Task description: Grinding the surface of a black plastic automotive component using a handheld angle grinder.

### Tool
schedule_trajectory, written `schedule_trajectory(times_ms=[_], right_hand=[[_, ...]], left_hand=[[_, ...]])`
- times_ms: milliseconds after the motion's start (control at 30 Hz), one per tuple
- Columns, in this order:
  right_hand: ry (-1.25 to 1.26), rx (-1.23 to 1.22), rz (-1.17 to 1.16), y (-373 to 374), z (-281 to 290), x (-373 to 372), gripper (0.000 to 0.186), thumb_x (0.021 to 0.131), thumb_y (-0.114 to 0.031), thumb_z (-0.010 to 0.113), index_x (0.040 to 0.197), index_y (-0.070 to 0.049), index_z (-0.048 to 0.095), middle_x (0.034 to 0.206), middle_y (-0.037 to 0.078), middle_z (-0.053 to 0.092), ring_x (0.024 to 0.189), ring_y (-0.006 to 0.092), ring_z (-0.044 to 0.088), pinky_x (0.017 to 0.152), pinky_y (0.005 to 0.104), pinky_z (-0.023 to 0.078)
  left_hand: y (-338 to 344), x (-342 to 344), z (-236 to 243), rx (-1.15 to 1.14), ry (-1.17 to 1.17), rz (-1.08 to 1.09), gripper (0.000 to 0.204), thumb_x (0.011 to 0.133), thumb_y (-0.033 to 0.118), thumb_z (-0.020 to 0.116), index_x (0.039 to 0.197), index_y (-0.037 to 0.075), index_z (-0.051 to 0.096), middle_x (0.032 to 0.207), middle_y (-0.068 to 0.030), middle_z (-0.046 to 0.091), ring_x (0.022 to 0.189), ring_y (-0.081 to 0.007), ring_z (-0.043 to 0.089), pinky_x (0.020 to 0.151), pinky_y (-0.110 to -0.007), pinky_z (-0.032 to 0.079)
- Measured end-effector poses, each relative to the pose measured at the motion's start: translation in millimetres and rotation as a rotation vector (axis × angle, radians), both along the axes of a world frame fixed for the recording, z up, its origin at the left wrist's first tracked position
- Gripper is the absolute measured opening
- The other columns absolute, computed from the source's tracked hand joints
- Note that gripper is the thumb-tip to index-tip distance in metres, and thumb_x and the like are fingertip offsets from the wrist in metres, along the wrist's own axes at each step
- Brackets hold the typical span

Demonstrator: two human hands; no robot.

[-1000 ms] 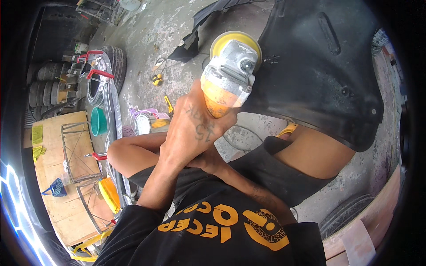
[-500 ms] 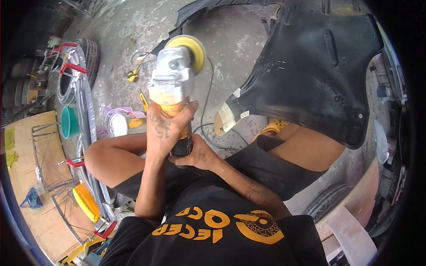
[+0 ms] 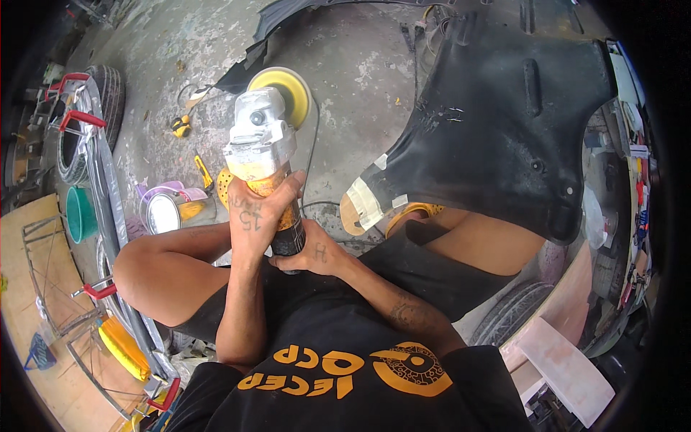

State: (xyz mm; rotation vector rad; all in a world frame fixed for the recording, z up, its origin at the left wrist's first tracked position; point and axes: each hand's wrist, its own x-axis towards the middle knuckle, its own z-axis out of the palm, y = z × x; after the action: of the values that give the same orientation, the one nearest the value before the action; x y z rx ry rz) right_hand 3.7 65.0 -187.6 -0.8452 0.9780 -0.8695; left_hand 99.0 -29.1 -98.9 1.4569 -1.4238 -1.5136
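Both of my hands are wrapped round an angle grinder with a silver head and yellow-orange and black body, held upright in front of my lap. My left hand grips the yellow part just below the head; my right hand grips the black rear end. A round yellow pad is on the grinder's head. To the right, a large black moulded panel lies over my bent leg, with strips of pale tape at its lower left tip, apart from the pad.
Red clamps grip a long wrapped piece beside a tyre at left. A teal bucket, white pot, yellow tool, tape measure and cords sit around. Plywood lies left; pinkish boards are at right.
The grinder and both hands have moved left, away from the black panel, uncovering its taped tip. My right hand's grip on the black end has come into sight.
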Motion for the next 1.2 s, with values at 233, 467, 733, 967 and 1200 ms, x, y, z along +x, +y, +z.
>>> schedule_trajectory(times_ms=[233, 467, 733, 967, 1200], right_hand=[[-0.011, -0.057, -0.042, 1, -5, 0, 0.049, 0.074, -0.020, 0.088, 0.111, 0.002, 0.064, 0.096, 0.010, 0.073, 0.088, 0.0214, 0.071, 0.082, 0.0355, 0.055], [-0.149, -0.095, -0.127, 5, 7, 1, 0.056, 0.074, -0.018, 0.089, 0.120, 0.000, 0.062, 0.110, 0.009, 0.072, 0.104, 0.0198, 0.070, 0.093, 0.0358, 0.054], [-0.267, -0.119, -0.202, 22, 10, 11, 0.113, 0.063, -0.021, 0.096, 0.155, -0.001, 0.033, 0.148, 0.014, 0.049, 0.140, 0.0281, 0.048, 0.117, 0.0424, 0.040], [-0.472, -0.205, -0.286, 29, 22, 20, 0.106, 0.067, -0.025, 0.098, 0.152, -0.003, 0.039, 0.143, 0.011, 0.053, 0.137, 0.0260, 0.050, 0.117, 0.0423, 0.040], [-0.773, -0.182, -0.274, 31, 48, 20, 0.086, 0.078, -0.027, 0.092, 0.147, -0.005, 0.046, 0.137, 0.008, 0.058, 0.133, 0.0212, 0.054, 0.113, 0.0394, 0.045]], left_hand=[[4, -7, 7, -0.012, 0.031, 0.037, 0.026, 0.083, 0.014, 0.083, 0.097, -0.003, 0.070, 0.081, -0.0079, 0.072, 0.069, -0.0151, 0.068, 0.066, -0.031, 0.054], [10, -9, 21, -0.122, -0.044, -0.102, 0.040, 0.077, 0.018, 0.089, 0.104, -0.003, 0.068, 0.095, -0.0096, 0.074, 0.082, -0.0184, 0.070, 0.079, -0.034, 0.056], [21, -24, 59, -0.254, -0.213, -0.344, 0.046, 0.078, 0.015, 0.086, 0.115, -0.005, 0.065, 0.101, -0.0134, 0.076, 0.089, -0.0228, 0.073, 0.082, -0.036, 0.057], [26, -50, 82, -0.288, -0.333, -0.380, 0.058, 0.077, 0.011, 0.081, 0.126, -0.007, 0.056, 0.102, -0.0184, 0.075, 0.094, -0.0261, 0.075, 0.085, -0.037, 0.058], [27, -65, 97, -0.316, -0.384, -0.439, 0.060, 0.079, 0.010, 0.079, 0.129, -0.007, 0.050, 0.103, -0.0215, 0.075, 0.094, -0.0313, 0.077, 0.083, -0.040, 0.059]])
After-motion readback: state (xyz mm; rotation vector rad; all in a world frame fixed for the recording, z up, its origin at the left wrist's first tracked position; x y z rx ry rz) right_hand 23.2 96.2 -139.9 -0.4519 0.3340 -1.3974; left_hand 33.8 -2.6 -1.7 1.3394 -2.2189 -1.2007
